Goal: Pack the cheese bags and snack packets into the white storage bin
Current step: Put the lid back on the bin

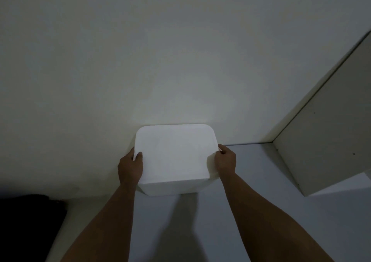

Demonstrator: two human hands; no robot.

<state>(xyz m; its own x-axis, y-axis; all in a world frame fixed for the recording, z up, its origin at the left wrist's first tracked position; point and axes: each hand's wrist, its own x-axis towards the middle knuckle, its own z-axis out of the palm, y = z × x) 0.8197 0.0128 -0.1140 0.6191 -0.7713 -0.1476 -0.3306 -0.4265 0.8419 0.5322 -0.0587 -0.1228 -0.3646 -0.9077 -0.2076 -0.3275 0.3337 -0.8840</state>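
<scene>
Gripping the white bin [174,153] by its 2 sides, my left hand [130,167] curls its thumb over the lid edge and my right hand [225,161] clamps opposite, forearms outstretched; it sits against the wall [140,61].

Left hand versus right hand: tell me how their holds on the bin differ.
The left hand lies along the bin's left side with its thumb laid over the top edge; the right hand sits at the right side with fingers curled at the upper corner edge. The left hand reaches slightly nearer the camera than the right hand. Both grip the closed white bin on the grey surface.
</scene>
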